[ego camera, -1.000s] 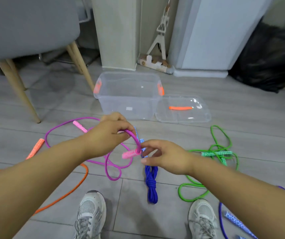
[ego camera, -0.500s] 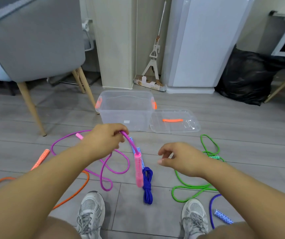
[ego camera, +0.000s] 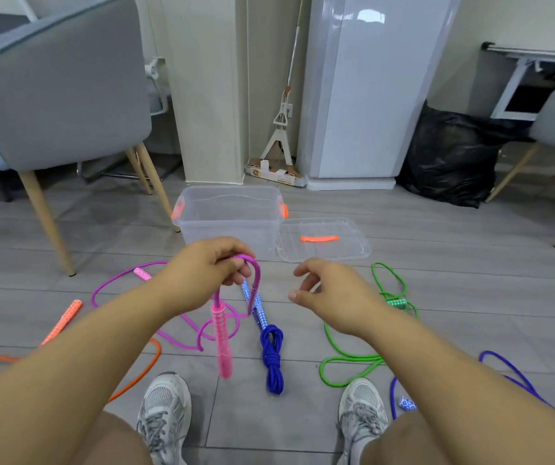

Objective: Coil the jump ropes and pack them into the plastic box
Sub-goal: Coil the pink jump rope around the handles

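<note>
My left hand [ego camera: 204, 271] grips the purple jump rope [ego camera: 115, 280] near one end, and its pink handle [ego camera: 221, 340] hangs straight down from my fingers. The rest of that rope lies in loops on the floor. My right hand [ego camera: 329, 292] hovers beside it with loosely curled fingers, holding nothing. A clear plastic box [ego camera: 229, 214] with orange latches stands open on the floor just beyond my hands. A coiled blue rope [ego camera: 272, 355] lies between my shoes.
The box's clear lid [ego camera: 323, 241] lies flat to its right. A green rope [ego camera: 363, 359] sprawls right, an orange rope [ego camera: 135, 377] left, another blue rope [ego camera: 504, 370] far right. A grey chair [ego camera: 58, 95] stands left, a black bag [ego camera: 450, 159] back right.
My right hand let go of the pink handle and drew away to the right. The handle dropped and now dangles from my left hand. The view lifted.
</note>
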The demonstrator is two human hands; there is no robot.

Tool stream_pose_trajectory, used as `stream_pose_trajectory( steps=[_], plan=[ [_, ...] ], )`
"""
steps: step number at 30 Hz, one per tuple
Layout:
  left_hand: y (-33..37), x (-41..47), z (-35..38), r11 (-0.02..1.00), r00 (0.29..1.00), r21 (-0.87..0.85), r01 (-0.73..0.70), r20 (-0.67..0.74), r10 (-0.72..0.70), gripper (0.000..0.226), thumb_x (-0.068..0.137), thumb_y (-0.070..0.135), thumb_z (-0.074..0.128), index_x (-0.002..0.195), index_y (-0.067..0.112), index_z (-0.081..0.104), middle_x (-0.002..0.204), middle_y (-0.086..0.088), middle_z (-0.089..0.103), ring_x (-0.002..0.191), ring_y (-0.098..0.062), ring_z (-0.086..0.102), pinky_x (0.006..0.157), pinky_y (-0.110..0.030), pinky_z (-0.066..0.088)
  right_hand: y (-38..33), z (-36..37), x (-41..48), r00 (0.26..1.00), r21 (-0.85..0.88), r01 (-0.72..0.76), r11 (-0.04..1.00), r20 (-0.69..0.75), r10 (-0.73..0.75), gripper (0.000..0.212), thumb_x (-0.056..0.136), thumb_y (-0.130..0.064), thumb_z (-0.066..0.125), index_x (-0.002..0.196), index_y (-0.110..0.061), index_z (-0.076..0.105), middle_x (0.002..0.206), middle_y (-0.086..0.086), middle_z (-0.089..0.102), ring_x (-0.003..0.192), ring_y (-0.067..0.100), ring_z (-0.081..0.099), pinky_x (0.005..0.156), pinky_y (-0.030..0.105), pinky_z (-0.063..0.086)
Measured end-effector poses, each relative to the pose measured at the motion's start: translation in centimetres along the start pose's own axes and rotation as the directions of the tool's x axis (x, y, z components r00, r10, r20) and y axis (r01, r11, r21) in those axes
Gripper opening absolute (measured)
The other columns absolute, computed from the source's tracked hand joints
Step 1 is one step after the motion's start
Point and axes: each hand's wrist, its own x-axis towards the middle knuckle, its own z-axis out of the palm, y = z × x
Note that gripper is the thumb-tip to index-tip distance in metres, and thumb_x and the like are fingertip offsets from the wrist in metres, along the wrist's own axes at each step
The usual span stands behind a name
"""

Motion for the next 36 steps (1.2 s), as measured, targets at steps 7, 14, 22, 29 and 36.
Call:
stream_pose_trajectory(
  steps=[7,14,22,29,36],
  plan=[
    [1.3,-0.6,1.5,0.980,0.994,-0.167,-0.108,-0.030,0.105,0.025,0.095,0.004,0.047,0.093,0.022,0.064,0.069,0.004,0.055,0.056,0.000,0.050,0.059,-0.014,0.046,-1.6,2.2,-0.2,0.979,0.238,0.181,0.954,0.051,-0.198,0.019,0.084,-0.028,0.066,0.101,-0.033,0.058,0.106,-0.007,0.063,0.098,0.012,0.057,0.087,0.029,0.046],
    [0.3,-0.1,1.2,0.998,0.990,-0.014,-0.057,-0.132,0.055,0.024,0.095,0.015,0.050,0.084,0.032,0.063,0.069,0.008,0.054,0.050,-0.002,0.041,0.058,-0.023,0.036,0.4,0.3,-0.2,0.999,0.394,0.021,0.919,0.023,-0.032,0.014,0.089,-0.008,0.052,0.078,-0.017,0.052,0.062,0.001,0.052,0.062,0.020,0.052,0.068,0.034,0.045],
    [-1.1,1.2,0.1,0.990,0.931,0.125,0.063,-0.366,-0.013,0.017,0.097,0.017,0.044,0.095,0.019,0.061,0.079,0.004,0.054,0.064,-0.013,0.043,0.058,-0.022,0.034,5.6,-2.8,-1.3,0.940,-0.074,-0.144,0.987,-0.320,0.114,0.007,0.092,-0.021,0.045,0.088,-0.018,0.050,0.076,0.005,0.056,0.078,0.031,0.053,0.067,0.037,0.041],
    [-1.4,1.8,1.2,0.996,0.947,-0.071,0.051,-0.312,-0.071,0.014,0.095,0.023,0.051,0.086,0.013,0.057,0.063,0.000,0.037,0.056,-0.017,0.032,0.061,-0.033,0.033,6.3,-2.8,-0.7,0.825,0.099,-0.227,0.969,-0.509,0.246,0.005,0.091,-0.020,0.046,0.086,-0.021,0.048,0.093,0.013,0.057,0.081,0.032,0.051,0.067,0.033,0.035],
    [-0.2,1.3,3.2,0.982,0.986,-0.190,-0.002,-0.161,-0.029,0.019,0.095,0.020,0.051,0.078,0.015,0.053,0.060,-0.001,0.039,0.054,-0.015,0.035,0.059,-0.032,0.039,2.8,-1.6,-0.3,0.925,0.340,0.006,0.941,-0.359,0.124,0.026,0.091,-0.019,0.055,0.065,-0.019,0.051,0.063,-0.002,0.044,0.057,0.011,0.039,0.050,0.016,0.032]
  ],
)
